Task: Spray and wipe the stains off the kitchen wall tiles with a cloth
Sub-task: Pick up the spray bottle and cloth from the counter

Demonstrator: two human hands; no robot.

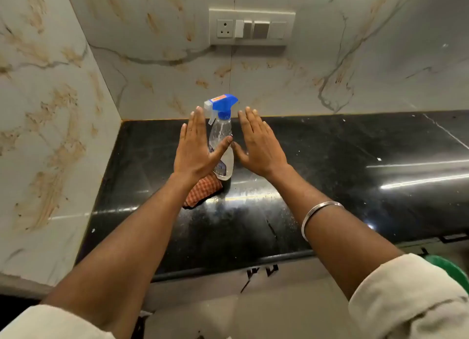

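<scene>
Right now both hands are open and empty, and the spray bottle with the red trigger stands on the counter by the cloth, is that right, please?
Not quite: the head view shows the trigger is blue. Both hands, left and right, are open and empty; the spray bottle stands on the counter by the cloth.

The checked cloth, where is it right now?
In the head view, the checked cloth lies on the black counter, touching the spray bottle's base, partly hidden under the left hand.

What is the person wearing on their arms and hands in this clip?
Both forearms are bare, with cream fabric sleeves rolled up near the elbows: left sleeve, right sleeve. A thin silver metal bangle circles the right forearm. The left hand and right hand wear no gloves or visible rings.
</scene>
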